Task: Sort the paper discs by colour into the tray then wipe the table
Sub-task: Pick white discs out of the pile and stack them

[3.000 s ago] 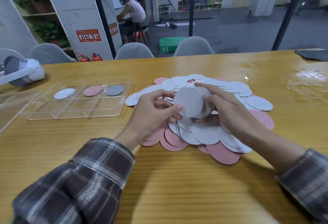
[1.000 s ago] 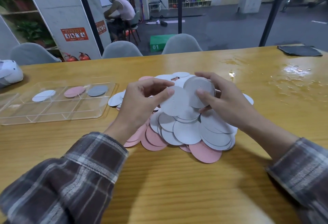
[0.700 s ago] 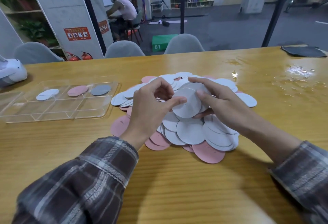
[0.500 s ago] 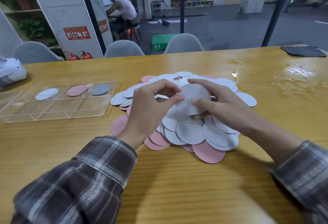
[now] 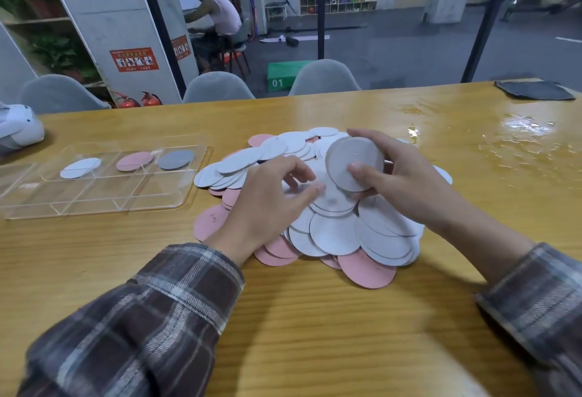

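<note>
Head camera: my right hand (image 5: 406, 182) grips a stack of pale grey round paper discs (image 5: 354, 162), tilted just above the heap of white and pink paper discs (image 5: 333, 229) on the yellow wooden table (image 5: 315, 318). My left hand (image 5: 271, 204) rests on the heap, fingers loosely curled, holding nothing. Left of it, the clear plastic divided tray (image 5: 94, 196) holds three single discs (image 5: 134, 161), each in its own compartment.
</note>
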A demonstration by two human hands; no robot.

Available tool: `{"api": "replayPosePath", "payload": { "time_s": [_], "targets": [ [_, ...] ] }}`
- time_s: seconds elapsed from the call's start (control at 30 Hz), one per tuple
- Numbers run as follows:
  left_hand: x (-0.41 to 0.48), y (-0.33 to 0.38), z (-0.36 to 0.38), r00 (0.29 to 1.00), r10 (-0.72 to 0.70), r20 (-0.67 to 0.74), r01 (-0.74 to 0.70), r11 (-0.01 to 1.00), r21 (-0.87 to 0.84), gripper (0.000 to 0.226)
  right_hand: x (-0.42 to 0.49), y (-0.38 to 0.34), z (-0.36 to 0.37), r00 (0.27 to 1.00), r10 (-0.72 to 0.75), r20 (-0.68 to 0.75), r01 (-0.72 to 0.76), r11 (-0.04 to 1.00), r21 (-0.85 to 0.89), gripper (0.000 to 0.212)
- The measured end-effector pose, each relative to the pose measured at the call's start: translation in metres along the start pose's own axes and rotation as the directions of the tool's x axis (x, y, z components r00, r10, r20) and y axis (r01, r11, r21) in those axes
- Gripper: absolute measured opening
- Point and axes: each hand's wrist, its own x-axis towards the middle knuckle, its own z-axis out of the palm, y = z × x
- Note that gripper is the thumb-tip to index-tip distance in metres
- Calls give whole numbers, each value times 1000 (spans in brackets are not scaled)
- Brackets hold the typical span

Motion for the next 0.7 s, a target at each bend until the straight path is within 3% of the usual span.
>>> {"api": "replayPosePath", "payload": {
  "time_s": [0.13, 0.23, 0.43, 0.7],
  "targets": [
    [0, -5, 3, 991, -63, 117, 47, 990, 136, 35, 3, 4, -4, 998, 1, -59, -4, 999, -48, 45],
    [0, -2, 0, 979, -109, 170, 87, 988, 131, 38, 3, 5, -3, 998, 10, -63, -15, 997, -71, 46],
    [2, -1, -13, 968, -190, 162, 198, 980, -34, 23, 4, 4, -5, 995, 41, -95, -50, 995, -87, 43],
    [8, 2, -20, 947, -289, 137, 320, 857, -405, 10, 3, 2, -1, 997, 72, -36, -72, 997, 8, 40]
  ]
}}
